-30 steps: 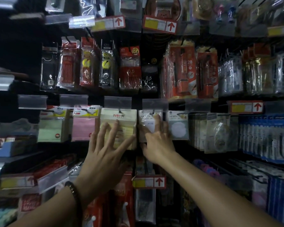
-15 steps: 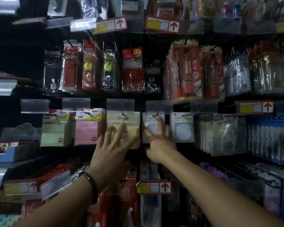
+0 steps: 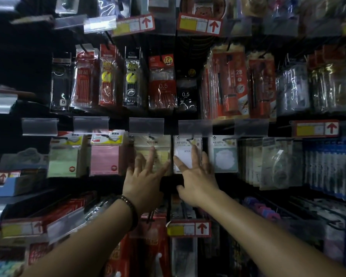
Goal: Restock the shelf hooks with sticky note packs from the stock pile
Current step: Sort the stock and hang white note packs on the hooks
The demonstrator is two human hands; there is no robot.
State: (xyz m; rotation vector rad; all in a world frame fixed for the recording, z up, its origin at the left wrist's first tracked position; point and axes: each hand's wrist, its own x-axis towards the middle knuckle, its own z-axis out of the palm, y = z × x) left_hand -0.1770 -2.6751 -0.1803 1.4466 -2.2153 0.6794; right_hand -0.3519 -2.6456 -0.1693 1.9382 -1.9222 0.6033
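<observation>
Sticky note packs hang in a row on shelf hooks at mid height. From the left come a green pack (image 3: 64, 156), a pink pack (image 3: 105, 154), a pale yellow pack (image 3: 152, 146), a white pack (image 3: 185, 148) and a pack with a cloud-shaped pad (image 3: 224, 156). My left hand (image 3: 145, 176) has its straight, spread fingers laid flat on the yellow pack. With straight fingers my right hand (image 3: 196, 176) presses the front of the white pack. Neither hand carries a pack. No stock pile is in sight.
Pen and refill packs (image 3: 162, 82) hang on the row above, under red arrow price tags (image 3: 200, 25). Clear label holders (image 3: 146, 125) jut out over the sticky note hooks. Correction tape packs (image 3: 276, 162) and blue packs (image 3: 332, 166) hang to the right; red packs (image 3: 148, 246) fill the lower row.
My left hand has slid lower on the yellow pack, uncovering more of it. My right hand stays pressed on the white pack. The view has shifted slightly.
</observation>
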